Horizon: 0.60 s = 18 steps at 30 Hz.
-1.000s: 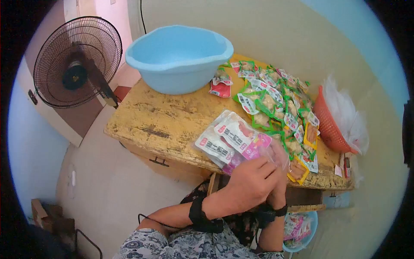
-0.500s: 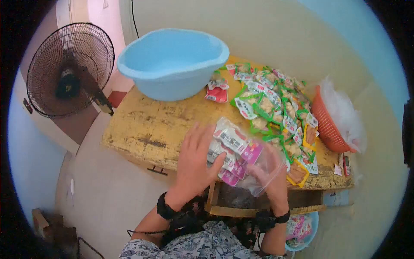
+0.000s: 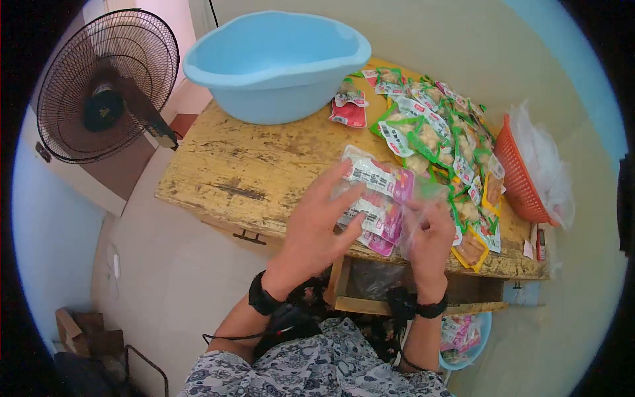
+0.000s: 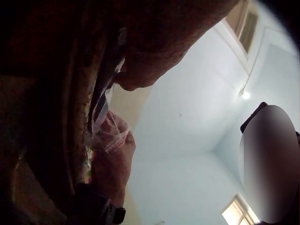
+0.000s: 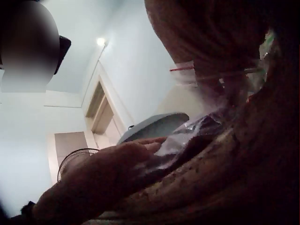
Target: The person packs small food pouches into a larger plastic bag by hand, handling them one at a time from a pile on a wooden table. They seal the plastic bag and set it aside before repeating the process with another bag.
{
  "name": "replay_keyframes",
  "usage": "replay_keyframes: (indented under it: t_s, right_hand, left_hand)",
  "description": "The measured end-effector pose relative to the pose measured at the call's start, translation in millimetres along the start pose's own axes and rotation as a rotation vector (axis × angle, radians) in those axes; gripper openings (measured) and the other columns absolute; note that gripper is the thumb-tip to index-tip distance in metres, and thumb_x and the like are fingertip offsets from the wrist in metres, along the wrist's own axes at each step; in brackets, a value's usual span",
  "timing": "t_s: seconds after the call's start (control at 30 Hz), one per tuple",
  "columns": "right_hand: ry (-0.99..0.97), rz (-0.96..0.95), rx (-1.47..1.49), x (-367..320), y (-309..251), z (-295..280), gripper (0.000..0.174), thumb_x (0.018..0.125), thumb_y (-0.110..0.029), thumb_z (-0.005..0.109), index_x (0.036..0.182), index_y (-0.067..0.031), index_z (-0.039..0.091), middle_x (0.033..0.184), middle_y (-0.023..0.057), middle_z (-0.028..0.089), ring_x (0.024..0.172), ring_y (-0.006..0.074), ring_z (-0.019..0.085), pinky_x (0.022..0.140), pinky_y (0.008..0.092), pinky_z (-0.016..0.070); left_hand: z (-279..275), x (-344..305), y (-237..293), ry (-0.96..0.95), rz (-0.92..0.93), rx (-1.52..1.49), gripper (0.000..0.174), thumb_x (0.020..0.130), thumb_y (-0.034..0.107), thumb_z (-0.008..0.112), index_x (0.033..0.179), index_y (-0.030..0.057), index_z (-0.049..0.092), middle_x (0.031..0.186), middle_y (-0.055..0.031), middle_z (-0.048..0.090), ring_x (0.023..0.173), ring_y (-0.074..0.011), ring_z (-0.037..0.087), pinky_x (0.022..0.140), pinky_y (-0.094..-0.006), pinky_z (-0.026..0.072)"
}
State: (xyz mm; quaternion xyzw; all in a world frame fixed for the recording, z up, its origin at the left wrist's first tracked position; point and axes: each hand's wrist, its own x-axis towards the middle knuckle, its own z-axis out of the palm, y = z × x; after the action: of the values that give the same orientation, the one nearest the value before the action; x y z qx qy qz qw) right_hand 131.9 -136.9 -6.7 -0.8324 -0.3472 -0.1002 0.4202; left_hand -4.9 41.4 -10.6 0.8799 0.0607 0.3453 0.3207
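Observation:
A clear plastic bag (image 3: 428,192) holds several white-and-pink snack packets (image 3: 370,173) near the table's front edge. My left hand (image 3: 314,228) rests on the packets from the left, fingers spread and fairly straight across them. At the bag's right end, my right hand (image 3: 433,241) grips the loose clear plastic with curled fingers. In the left wrist view the right hand (image 4: 112,164) appears dark, with crinkled film over its fingers. The right wrist view shows the left hand (image 5: 103,173) low along the bag's side.
Green-edged snack packets (image 3: 430,135) lie piled at the right, beside a red basket (image 3: 519,175) with clear bags. A large blue basin (image 3: 274,92) stands at the back left. Below, an open drawer (image 3: 360,304) juts out, near a small blue tub (image 3: 486,337) of packets. A fan (image 3: 106,86) stands left.
My left hand has come away from the right hand at the bag's mouth and moved left onto the packets. The bag now lies turned, its mouth toward the right.

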Motion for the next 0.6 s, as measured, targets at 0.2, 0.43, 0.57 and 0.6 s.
replay_keyframes:
  t_s: [0.2, 0.43, 0.57, 0.6]
  right_hand:
    - [0.150, -0.058, -0.065, -7.9, 9.5, -5.0, 0.020, 0.094, -0.010, 0.065, 0.112, -0.0016, 0.069, 0.099, 0.0134, 0.066, 0.086, 0.0270, 0.064, 0.078, 0.0379, 0.0510]
    - [0.149, 0.282, 0.057, -26.6, 0.1, -41.7, 0.042, 0.100, -0.025, 0.060, 0.135, -0.0016, 0.058, 0.106, 0.0156, 0.067, 0.087, 0.0226, 0.063, 0.082, 0.0361, 0.0514]
    - [0.042, 0.277, 0.201, -22.6, -14.3, -36.0, 0.064, 0.096, -0.033, 0.068, 0.148, -0.0027, 0.047, 0.117, 0.0178, 0.067, 0.098, 0.0249, 0.065, 0.086, 0.0369, 0.0524]
    - [0.019, 0.280, 0.185, -19.9, -19.8, -31.6, 0.068, 0.094, -0.033, 0.070, 0.150, -0.0030, 0.044, 0.121, 0.0186, 0.066, 0.102, 0.0256, 0.065, 0.088, 0.0374, 0.0521]
  left_hand:
    - [2.2, -3.1, 2.0, -0.025, 0.039, 0.090, 0.042, 0.093, 0.015, 0.064, 0.135, 0.0075, 0.062, 0.151, -0.0170, 0.049, 0.141, -0.0422, 0.042, 0.116, -0.0502, 0.0361]
    - [-2.8, -9.6, 12.5, -0.011, 0.028, 0.163, 0.038, 0.093, 0.017, 0.065, 0.129, 0.0069, 0.063, 0.140, -0.0179, 0.055, 0.130, -0.0419, 0.048, 0.110, -0.0507, 0.0405]
    - [-9.1, -11.1, 19.5, -0.005, 0.037, 0.174, 0.038, 0.089, 0.018, 0.069, 0.125, 0.0067, 0.064, 0.130, -0.0171, 0.058, 0.120, -0.0400, 0.053, 0.102, -0.0489, 0.0444]
    - [-12.5, -11.6, 21.2, -0.002, 0.038, 0.172, 0.039, 0.088, 0.019, 0.070, 0.124, 0.0066, 0.064, 0.126, -0.0169, 0.059, 0.117, -0.0393, 0.054, 0.099, -0.0484, 0.0455]
